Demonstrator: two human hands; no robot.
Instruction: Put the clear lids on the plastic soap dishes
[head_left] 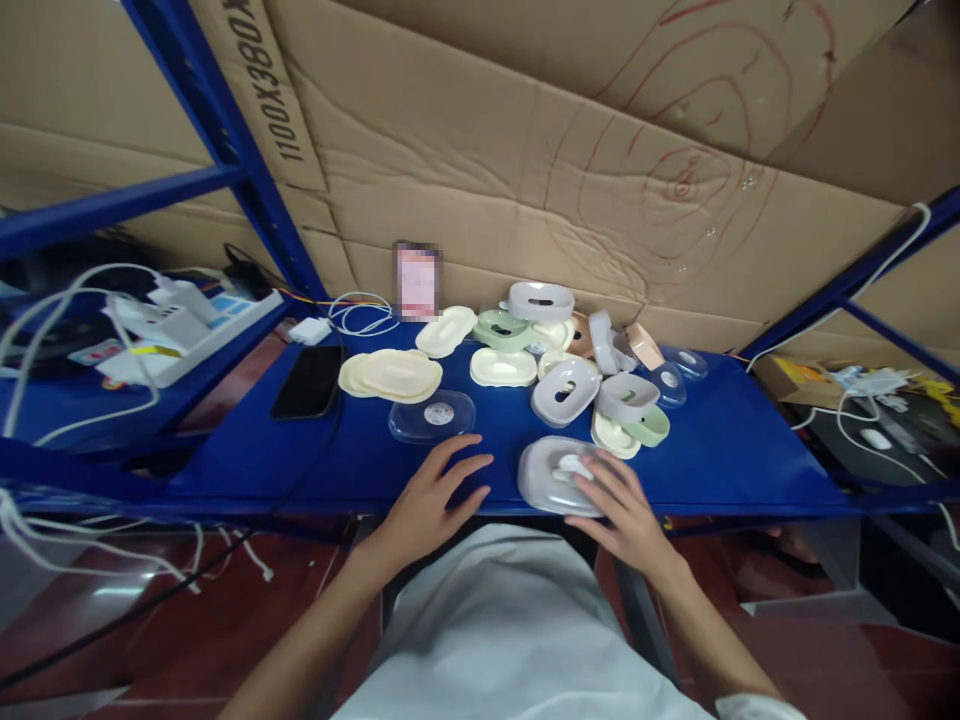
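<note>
Right fingers (pixel 607 486) spread on lidded dish (pixel 538 482) near front edge (pixel 712 510), left fingers (pixel 465 470) spread, blue tabletop (pixel 504 470) between

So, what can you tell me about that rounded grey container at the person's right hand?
The rounded grey container is pale and glossy, an oval with soft corners, and looks like plastic. A see-through cover, probably a lid, seems to sit over it, with a whitish label on top. It lies flat on the blue table, near the front edge. The right hand touches its right side, fingers over the top, hiding part of it; whether it grips is unclear.
</note>
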